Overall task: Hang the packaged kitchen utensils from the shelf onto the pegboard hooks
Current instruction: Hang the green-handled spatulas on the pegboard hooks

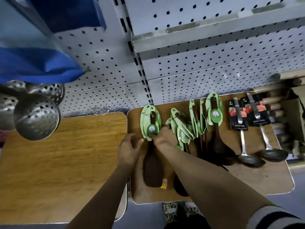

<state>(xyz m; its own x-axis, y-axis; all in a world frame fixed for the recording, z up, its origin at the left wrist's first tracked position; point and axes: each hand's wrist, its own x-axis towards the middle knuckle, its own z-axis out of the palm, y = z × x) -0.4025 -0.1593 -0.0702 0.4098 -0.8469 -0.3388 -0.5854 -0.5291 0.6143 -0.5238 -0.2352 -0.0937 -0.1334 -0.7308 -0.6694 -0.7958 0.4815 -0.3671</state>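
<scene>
On the wooden shelf (247,184) lie several dark wooden spoons with green card sleeves (186,128). The leftmost one, a dark wooden spatula with a green card (150,119), lies flat. My right hand (165,138) pinches the lower edge of its card, fingers curled. Beside the handle, my left hand (129,150) touches the card's left side with relaxed fingers. Two steel ladles on black cards (239,119) lie further right. The grey pegboard (198,63) rises behind the shelf.
Perforated steel skimmers (35,116) hang at the left above another wooden shelf (66,154). Blue fabric (36,63) hangs top left. A cardboard box with wooden-handled tools (283,103) stands at the right edge. Patterned slippers (179,210) show on the floor below.
</scene>
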